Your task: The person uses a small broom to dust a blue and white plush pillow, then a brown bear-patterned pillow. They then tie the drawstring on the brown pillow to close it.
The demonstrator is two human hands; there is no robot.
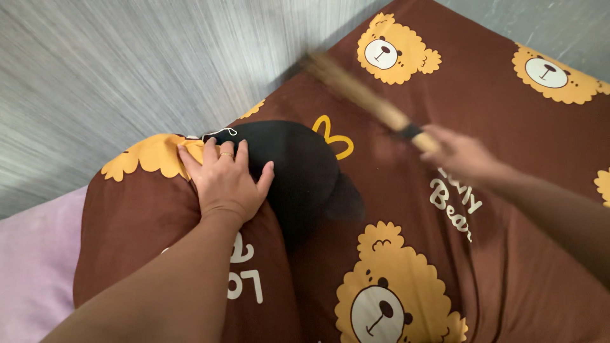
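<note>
Far left: a pale purple cloth (pixel 28 254), partly under the pillow.

Left: a pillow (pixel 146 216) in a brown cover printed with yellow bear faces and white lettering.

My left hand (pixel 223 181): fingers spread flat, grip open, palm pressing the top of the pillow where a black garment (pixel 298 168) lies over it. A ring on one finger.

Centre to right: the bed, under a brown bear-print sheet (pixel 508 121) of the same pattern, meeting a grey wall (pixel 127 70) behind.

Right: my right hand (pixel 460 155), blurred, grip closed on the dark-bound handle of a straw hand broom (pixel 362 95). Its bristles angle up-left over the sheet, near the wall.
</note>
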